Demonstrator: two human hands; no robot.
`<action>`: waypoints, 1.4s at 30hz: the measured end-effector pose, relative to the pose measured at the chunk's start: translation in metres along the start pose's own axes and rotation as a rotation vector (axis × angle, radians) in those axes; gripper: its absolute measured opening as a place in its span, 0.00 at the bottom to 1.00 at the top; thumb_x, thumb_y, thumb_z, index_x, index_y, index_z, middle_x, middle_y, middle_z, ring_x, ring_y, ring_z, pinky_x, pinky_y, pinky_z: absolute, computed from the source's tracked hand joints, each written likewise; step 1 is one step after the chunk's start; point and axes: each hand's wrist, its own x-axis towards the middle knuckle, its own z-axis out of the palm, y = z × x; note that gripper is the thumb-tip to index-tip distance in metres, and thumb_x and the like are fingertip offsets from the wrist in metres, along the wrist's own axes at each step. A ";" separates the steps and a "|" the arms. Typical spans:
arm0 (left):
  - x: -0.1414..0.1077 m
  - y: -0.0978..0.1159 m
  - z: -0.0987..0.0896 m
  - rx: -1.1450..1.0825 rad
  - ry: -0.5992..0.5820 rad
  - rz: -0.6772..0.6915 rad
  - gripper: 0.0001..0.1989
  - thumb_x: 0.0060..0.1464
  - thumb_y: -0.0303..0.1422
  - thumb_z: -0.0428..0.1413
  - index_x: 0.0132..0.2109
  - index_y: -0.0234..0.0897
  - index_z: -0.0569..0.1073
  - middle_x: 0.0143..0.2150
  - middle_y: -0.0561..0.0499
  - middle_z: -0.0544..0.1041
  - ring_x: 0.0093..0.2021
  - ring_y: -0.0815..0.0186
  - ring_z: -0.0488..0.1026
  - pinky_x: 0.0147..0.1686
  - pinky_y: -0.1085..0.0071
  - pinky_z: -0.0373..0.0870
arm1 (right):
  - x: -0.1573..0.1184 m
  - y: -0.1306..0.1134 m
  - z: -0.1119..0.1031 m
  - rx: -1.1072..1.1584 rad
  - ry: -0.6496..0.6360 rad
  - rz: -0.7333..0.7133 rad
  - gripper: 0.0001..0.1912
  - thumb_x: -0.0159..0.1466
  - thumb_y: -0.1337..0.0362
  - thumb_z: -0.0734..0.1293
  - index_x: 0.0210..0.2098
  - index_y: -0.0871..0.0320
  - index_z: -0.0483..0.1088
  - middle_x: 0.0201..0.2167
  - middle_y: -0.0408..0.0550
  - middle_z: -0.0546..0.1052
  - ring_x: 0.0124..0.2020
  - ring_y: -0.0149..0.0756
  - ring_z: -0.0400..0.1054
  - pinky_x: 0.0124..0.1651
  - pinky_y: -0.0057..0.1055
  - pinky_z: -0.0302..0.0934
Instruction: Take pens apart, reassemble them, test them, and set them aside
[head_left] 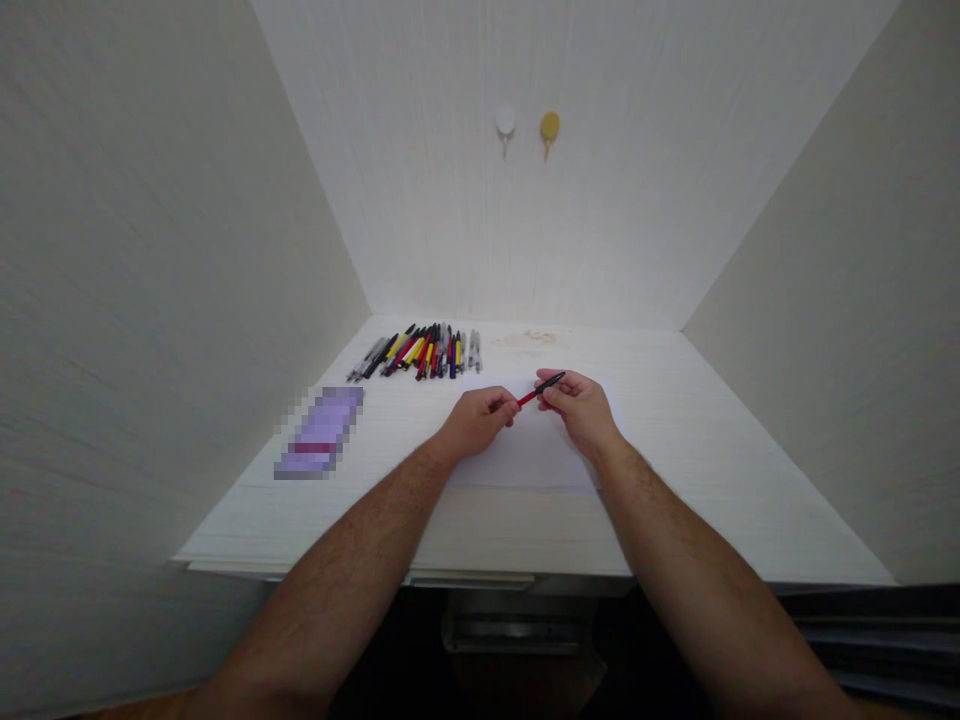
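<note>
A red and black pen (pixel 528 397) is held between my two hands, slanting up to the right. My left hand (pixel 481 418) is closed on its lower left end. The fingers of my right hand (pixel 579 405) pinch the black part near the upper right end. Both hands are above a white sheet of paper (pixel 525 460) on the white table (pixel 690 480). Behind my left hand, several pens (pixel 424 352) in red, yellow, black, blue and clear lie side by side in a loose row.
A blurred purple item (pixel 322 430) lies at the table's left side. Walls enclose the table at the left, right and back. A white hook (pixel 505 124) and a yellow hook (pixel 550 126) are on the back wall. Brownish marks (pixel 538 337) show near the table's back edge.
</note>
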 end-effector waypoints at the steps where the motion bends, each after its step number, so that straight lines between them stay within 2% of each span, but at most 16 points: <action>1: 0.000 0.000 0.000 0.004 0.000 0.003 0.10 0.55 0.35 0.53 0.33 0.35 0.75 0.24 0.55 0.74 0.23 0.73 0.64 0.25 0.76 0.59 | 0.000 -0.001 0.000 0.021 -0.008 0.005 0.20 0.47 0.63 0.75 0.41 0.57 0.75 0.35 0.47 0.79 0.32 0.32 0.70 0.35 0.32 0.66; 3: 0.000 0.001 0.000 0.014 0.000 0.006 0.10 0.55 0.36 0.53 0.33 0.35 0.75 0.24 0.55 0.74 0.23 0.73 0.64 0.25 0.76 0.59 | -0.001 -0.002 0.001 0.021 0.003 0.008 0.21 0.47 0.63 0.75 0.41 0.56 0.75 0.36 0.46 0.78 0.32 0.32 0.70 0.34 0.32 0.66; 7: 0.000 0.000 -0.001 0.029 0.001 0.015 0.11 0.55 0.36 0.53 0.33 0.35 0.76 0.25 0.55 0.75 0.23 0.72 0.65 0.25 0.76 0.59 | -0.001 -0.002 0.001 -0.061 0.022 -0.007 0.16 0.48 0.62 0.75 0.36 0.58 0.75 0.27 0.44 0.76 0.26 0.29 0.67 0.32 0.31 0.65; 12: 0.001 0.000 -0.001 0.045 0.000 0.015 0.11 0.55 0.36 0.52 0.33 0.35 0.75 0.25 0.55 0.75 0.23 0.72 0.65 0.25 0.76 0.60 | -0.001 -0.004 0.001 0.004 0.002 -0.010 0.23 0.47 0.65 0.75 0.43 0.56 0.74 0.40 0.48 0.79 0.33 0.32 0.70 0.34 0.31 0.66; 17: 0.000 0.001 -0.001 0.039 -0.003 0.020 0.11 0.56 0.36 0.52 0.33 0.35 0.75 0.25 0.55 0.75 0.24 0.72 0.65 0.26 0.76 0.61 | -0.004 -0.006 0.004 -0.079 0.018 0.018 0.17 0.50 0.58 0.75 0.36 0.59 0.75 0.31 0.49 0.79 0.29 0.32 0.70 0.30 0.30 0.65; 22: 0.000 -0.004 0.000 0.031 -0.002 0.035 0.12 0.56 0.38 0.52 0.34 0.35 0.75 0.25 0.55 0.75 0.24 0.72 0.65 0.26 0.76 0.60 | -0.004 -0.008 0.002 -0.043 0.015 0.033 0.17 0.53 0.53 0.73 0.36 0.59 0.74 0.33 0.51 0.80 0.30 0.33 0.73 0.29 0.29 0.65; 28: 0.000 -0.004 0.000 0.027 0.002 0.039 0.13 0.56 0.39 0.52 0.34 0.35 0.75 0.26 0.54 0.74 0.25 0.72 0.65 0.26 0.75 0.60 | -0.004 -0.009 0.002 -0.033 0.003 0.044 0.18 0.53 0.52 0.73 0.36 0.59 0.75 0.33 0.51 0.79 0.30 0.33 0.73 0.28 0.27 0.64; 37: -0.001 -0.001 0.000 0.014 0.007 0.032 0.11 0.55 0.37 0.53 0.33 0.34 0.75 0.25 0.55 0.73 0.24 0.73 0.63 0.25 0.76 0.59 | -0.004 -0.004 0.002 -0.037 -0.093 0.095 0.17 0.52 0.52 0.74 0.35 0.59 0.78 0.34 0.51 0.79 0.33 0.33 0.70 0.31 0.28 0.65; 42: -0.001 -0.003 0.003 -0.002 0.053 0.040 0.10 0.53 0.37 0.55 0.34 0.34 0.75 0.24 0.55 0.71 0.24 0.73 0.63 0.25 0.76 0.59 | -0.003 0.000 0.003 -0.041 -0.073 0.068 0.17 0.51 0.53 0.74 0.34 0.59 0.79 0.33 0.49 0.78 0.30 0.31 0.67 0.30 0.29 0.64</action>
